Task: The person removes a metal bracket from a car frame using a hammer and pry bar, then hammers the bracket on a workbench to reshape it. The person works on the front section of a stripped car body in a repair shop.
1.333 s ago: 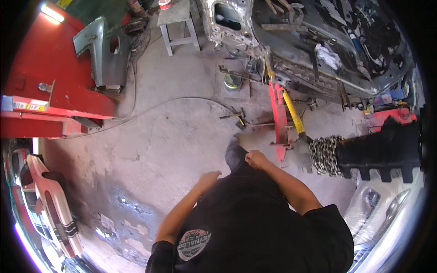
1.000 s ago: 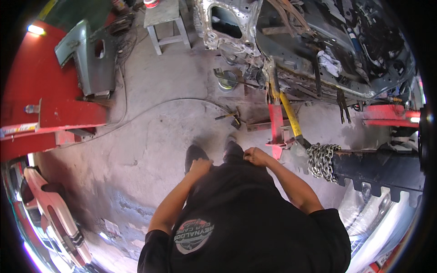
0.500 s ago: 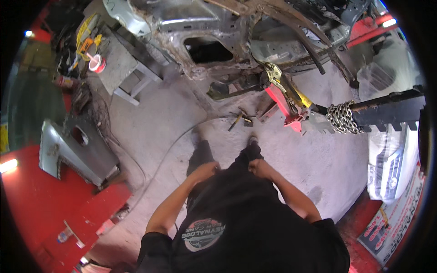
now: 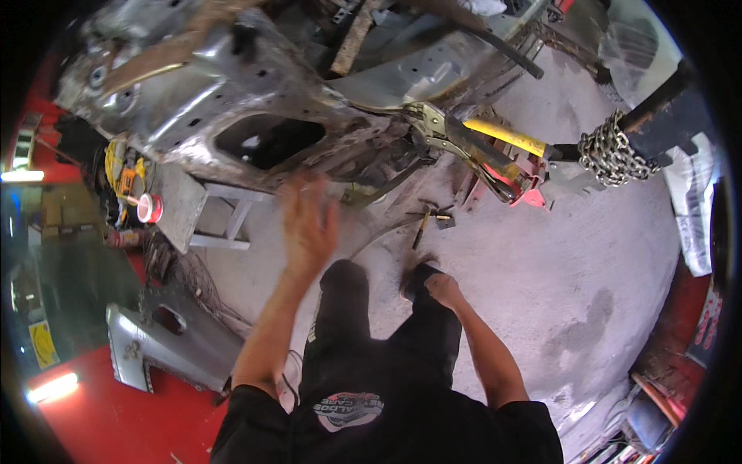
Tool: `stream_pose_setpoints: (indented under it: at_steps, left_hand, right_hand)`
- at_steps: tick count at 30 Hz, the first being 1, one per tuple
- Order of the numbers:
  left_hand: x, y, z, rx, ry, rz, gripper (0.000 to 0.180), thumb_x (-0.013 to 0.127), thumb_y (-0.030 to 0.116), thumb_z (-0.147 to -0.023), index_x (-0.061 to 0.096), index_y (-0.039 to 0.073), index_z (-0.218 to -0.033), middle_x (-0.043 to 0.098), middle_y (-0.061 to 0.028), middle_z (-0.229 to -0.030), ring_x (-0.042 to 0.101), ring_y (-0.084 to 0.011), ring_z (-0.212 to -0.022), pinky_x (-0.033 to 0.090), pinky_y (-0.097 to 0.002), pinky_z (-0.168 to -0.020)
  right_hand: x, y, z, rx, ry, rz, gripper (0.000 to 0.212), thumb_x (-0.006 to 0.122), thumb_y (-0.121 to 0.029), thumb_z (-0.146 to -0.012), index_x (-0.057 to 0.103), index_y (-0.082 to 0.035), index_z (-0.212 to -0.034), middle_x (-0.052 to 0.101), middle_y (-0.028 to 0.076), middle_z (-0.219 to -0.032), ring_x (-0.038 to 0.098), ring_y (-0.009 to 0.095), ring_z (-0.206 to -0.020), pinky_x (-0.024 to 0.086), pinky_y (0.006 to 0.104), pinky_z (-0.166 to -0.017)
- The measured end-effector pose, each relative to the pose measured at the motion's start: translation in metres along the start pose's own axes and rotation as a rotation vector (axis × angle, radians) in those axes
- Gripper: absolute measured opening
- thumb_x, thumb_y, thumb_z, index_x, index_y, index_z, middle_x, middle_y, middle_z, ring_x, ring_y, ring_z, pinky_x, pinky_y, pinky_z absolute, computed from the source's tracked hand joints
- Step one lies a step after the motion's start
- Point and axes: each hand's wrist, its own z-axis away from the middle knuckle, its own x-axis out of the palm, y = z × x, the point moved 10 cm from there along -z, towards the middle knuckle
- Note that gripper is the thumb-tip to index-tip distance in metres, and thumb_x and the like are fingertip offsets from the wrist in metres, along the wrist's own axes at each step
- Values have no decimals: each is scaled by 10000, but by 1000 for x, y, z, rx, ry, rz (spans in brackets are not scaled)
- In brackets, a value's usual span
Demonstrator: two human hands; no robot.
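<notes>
My left hand (image 4: 308, 228) is raised in front of the rusty, bare-metal car body (image 4: 220, 100), just below its dark oval opening (image 4: 270, 141). Its fingers are stretched out, smeared by motion, with nothing seen in them. Beside my right knee, my right hand (image 4: 443, 290) is closed on the black trouser leg (image 4: 423, 303). Locking pliers (image 4: 433, 124) are clamped to the lower edge of the body. A hammer (image 4: 422, 228) lies on the floor ahead of my feet, among small dark pieces.
A chain (image 4: 614, 151) wraps a black steel beam at the right, near a yellow bar (image 4: 506, 138) and a red metal part (image 4: 529, 193). At left stand a grey bench (image 4: 178, 197) with a red-and-white tub (image 4: 149, 207) and a silver fender (image 4: 182, 340). A cable crosses the floor.
My left hand has left the trouser leg and risen toward the car body, opening. My right hand stays low by the knee. The view has moved closer to the body, and my knees are more bent.
</notes>
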Motion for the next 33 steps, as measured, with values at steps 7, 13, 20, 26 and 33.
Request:
stream_pose_setpoints:
  at_steps: [7,13,20,26,33]
  left_hand:
    - [32,-60,-24,135,228,-474,317,646,227,-975,669,25,-1218,656,-169,-1048,620,-358,-1010,456,-465,-893]
    - [37,-47,-20,288,476,-271,281,646,271,-970,720,26,-1086,647,-134,-851,638,-320,-834,456,-430,-790]
    - [34,-55,0,558,735,-535,316,657,315,-961,720,55,-1128,715,-116,-941,679,-316,-881,501,-398,-824]
    - [32,-65,18,674,898,-461,319,609,304,-899,662,23,-1041,664,-150,-1028,628,-303,-1000,456,-452,-910]
    - [28,-64,11,696,758,-311,145,593,173,-820,662,49,-849,656,-106,-854,618,-259,-876,446,-391,-844]
  right_hand:
    - [10,102,-89,238,246,-37,186,590,-137,-854,737,-68,-944,720,177,-958,684,393,-942,555,460,-846]
    - [87,213,-120,193,114,204,246,568,-178,-925,723,-58,-1073,707,234,-963,697,367,-934,538,454,-846]
    - [-20,94,-118,280,410,4,331,557,-104,-913,689,-67,-1214,708,223,-1099,675,405,-1007,538,444,-872]
    - [-4,47,-120,98,489,282,295,597,-104,-888,704,-37,-1155,717,193,-936,713,321,-813,557,432,-774]
    - [14,155,-124,287,388,-22,391,582,-145,-920,638,-22,-1287,736,137,-925,718,204,-758,585,348,-670]
